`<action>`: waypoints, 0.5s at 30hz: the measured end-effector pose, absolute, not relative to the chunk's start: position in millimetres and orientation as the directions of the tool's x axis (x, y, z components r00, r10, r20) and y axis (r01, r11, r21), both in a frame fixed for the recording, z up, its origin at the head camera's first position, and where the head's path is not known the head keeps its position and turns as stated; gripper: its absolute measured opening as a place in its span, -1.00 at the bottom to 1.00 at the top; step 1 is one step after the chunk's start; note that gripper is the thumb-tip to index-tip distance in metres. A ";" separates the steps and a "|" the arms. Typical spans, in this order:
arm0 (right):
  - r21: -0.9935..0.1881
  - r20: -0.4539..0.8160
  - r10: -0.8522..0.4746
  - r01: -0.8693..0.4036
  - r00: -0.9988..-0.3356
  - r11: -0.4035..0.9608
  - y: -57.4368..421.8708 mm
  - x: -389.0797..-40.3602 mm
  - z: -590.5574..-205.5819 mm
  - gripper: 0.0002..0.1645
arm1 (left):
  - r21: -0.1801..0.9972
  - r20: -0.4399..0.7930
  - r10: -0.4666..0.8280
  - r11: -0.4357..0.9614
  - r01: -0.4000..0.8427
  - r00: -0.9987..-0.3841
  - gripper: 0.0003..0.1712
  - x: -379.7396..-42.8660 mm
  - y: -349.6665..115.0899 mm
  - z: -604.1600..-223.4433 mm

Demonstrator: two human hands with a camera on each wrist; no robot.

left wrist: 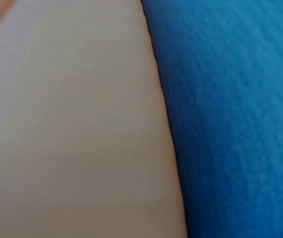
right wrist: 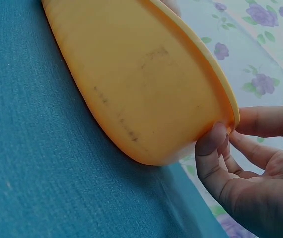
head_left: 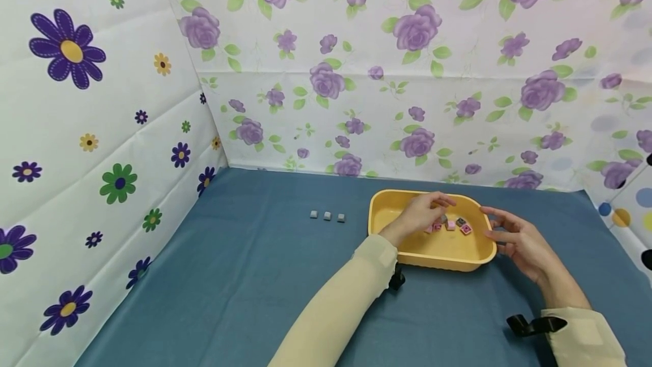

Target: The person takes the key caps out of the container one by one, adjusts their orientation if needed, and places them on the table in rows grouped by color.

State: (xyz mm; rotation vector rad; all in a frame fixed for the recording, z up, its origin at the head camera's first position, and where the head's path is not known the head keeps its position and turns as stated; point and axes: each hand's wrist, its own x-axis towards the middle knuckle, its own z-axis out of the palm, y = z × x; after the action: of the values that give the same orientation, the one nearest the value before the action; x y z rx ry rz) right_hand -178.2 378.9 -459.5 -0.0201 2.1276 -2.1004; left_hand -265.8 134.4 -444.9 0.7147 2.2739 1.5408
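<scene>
Three grey cubes (head_left: 327, 216) stand in a short row on the blue cloth (head_left: 265, 276), apart from each other and to the left of the yellow bin (head_left: 433, 263). The bin rests on the cloth, right of centre and towards the back, its long side facing the person. On its floor lie a few small pieces (head_left: 451, 225), some pink and some grey, grouped close together; part of the group is hidden.

The left hand (head_left: 415, 215) reaches over the bin's near side, back up, its fingers pointing right above the pieces. Its thumb and most of its fingertips are out of sight, so I cannot tell whether they pinch a piece or how wide they stand.

The right hand (head_left: 522, 245) holds the bin by its right end. From the right wrist, the thumb presses the outside of the wall just under the rim and the forefinger meets the rim from the other side, with only the wall between them. Dark scuffs (right wrist: 126, 129) mark that wall.

Both arms wear cream sleeves (head_left: 338, 304), with a black mount (head_left: 535, 325) at the right wrist. The left wrist view gives only a blurred pale surface (left wrist: 77, 119), which I cannot identify, beside the cloth. Behind the bin hangs a white backdrop (head_left: 285, 101) with purple roses; a daisy-patterned sheet (head_left: 102, 106) covers the left side.
</scene>
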 end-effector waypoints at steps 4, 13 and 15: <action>-0.994 -0.105 -0.116 0.103 -0.988 0.020 379.4 -177.8 -460.3 -0.26 | 0.908 0.000 0.559 0.347 0.234 -0.829 -0.72 -266.5 136.4 -446.7; -0.994 -0.108 -0.113 0.106 -0.988 0.020 379.1 -178.2 -459.3 -0.24 | 0.898 -0.007 0.587 0.361 0.254 -0.809 -0.76 -266.7 136.4 -447.1; -0.994 -0.106 -0.114 0.104 -0.988 0.023 379.0 -178.4 -459.2 -0.24 | 0.897 -0.007 0.595 0.358 0.257 -0.803 -0.76 -266.5 136.3 -447.4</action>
State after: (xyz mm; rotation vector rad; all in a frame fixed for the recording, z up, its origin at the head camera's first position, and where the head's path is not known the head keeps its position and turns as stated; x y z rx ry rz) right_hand -178.4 379.0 -459.2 -0.0106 2.1288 -2.0923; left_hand -266.5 136.3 -447.4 0.7515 2.2936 1.4248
